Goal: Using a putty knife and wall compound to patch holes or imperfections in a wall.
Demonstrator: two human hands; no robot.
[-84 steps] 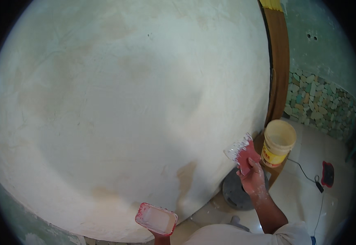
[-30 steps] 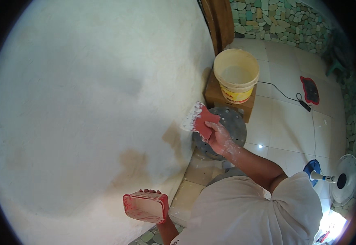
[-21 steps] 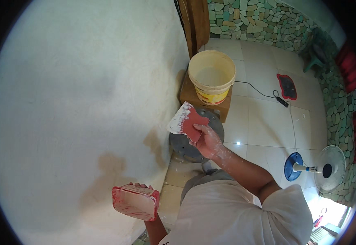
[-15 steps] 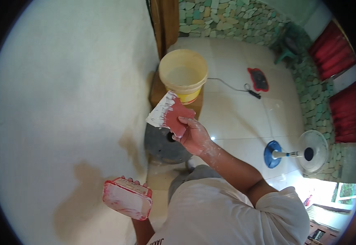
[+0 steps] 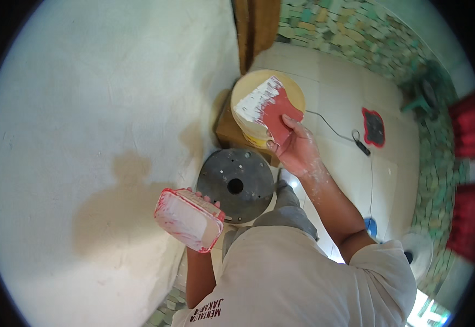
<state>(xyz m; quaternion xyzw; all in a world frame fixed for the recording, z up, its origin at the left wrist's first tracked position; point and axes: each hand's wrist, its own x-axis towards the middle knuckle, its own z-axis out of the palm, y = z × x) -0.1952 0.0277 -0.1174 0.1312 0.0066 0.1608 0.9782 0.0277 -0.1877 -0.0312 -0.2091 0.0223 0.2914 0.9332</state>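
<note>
Pinched between the thumb and fingers of my right hand point(image 5: 297, 147) is a flat red putty spreader point(image 5: 281, 114), its far-left edge coated with white putty. It is held over the mouth of a cream-yellow bucket point(image 5: 241, 82); whether it touches the rim I cannot tell. My left hand point(image 5: 207, 201) grips a red rectangular plastic tub point(image 5: 185, 220) smeared with white, close to the wall; its fingers show along the far side. White specks cover my right wrist.
A pale plastered wall point(image 5: 95, 98) runs along the left. The bucket stands on a wooden box point(image 5: 227, 128). Nearer lies a round dark stool top point(image 5: 221, 180) with a centre hole. To the right are a cable with a power strip point(image 5: 362, 148), a red-edged mat point(image 5: 375, 128) and a fan point(image 5: 420, 253).
The spreader in my right hand has moved farther away and over the bucket. My left hand has brought the tub up and to the right. The whole view has shifted.
</note>
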